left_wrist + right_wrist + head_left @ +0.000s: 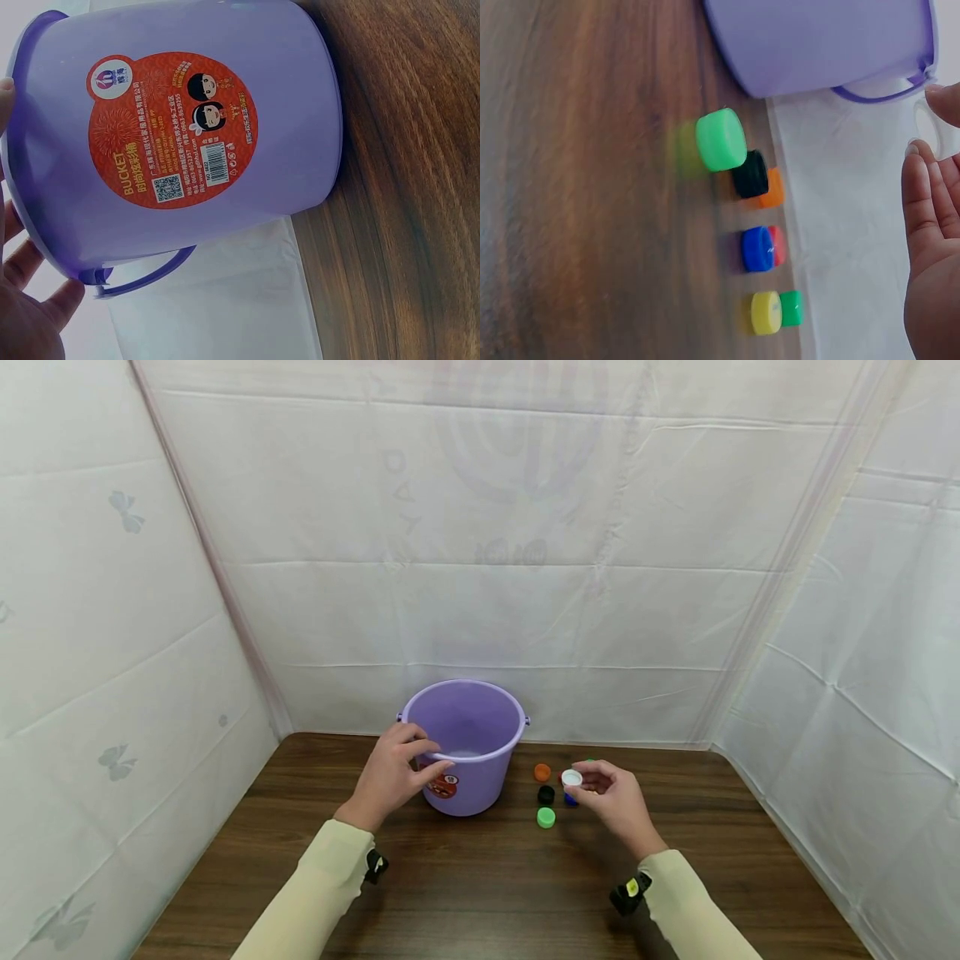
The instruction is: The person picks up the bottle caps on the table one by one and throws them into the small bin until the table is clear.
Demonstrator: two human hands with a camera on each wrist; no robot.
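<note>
My left hand (386, 774) holds the near-left rim of a purple bucket (467, 785), its fingers over the edge and the thumb on the outside. A round red label (176, 131) is on the bucket's wall. Right of the bucket, my right hand (618, 800) pinches a white bottle cap (572, 778) between thumb and fingers, raised above the table. Below it lie a light green cap (721, 140), a black cap (751, 175), an orange cap (773, 189), a blue cap (757, 249), a red cap (779, 245), a yellow cap (766, 313) and a darker green cap (791, 308).
The dark wooden table (480, 893) ends at a white sheet wall (480, 610) close behind the bucket. More white sheeting hangs on the left and right sides. The bucket's purple handle (150, 276) hangs down on its far side.
</note>
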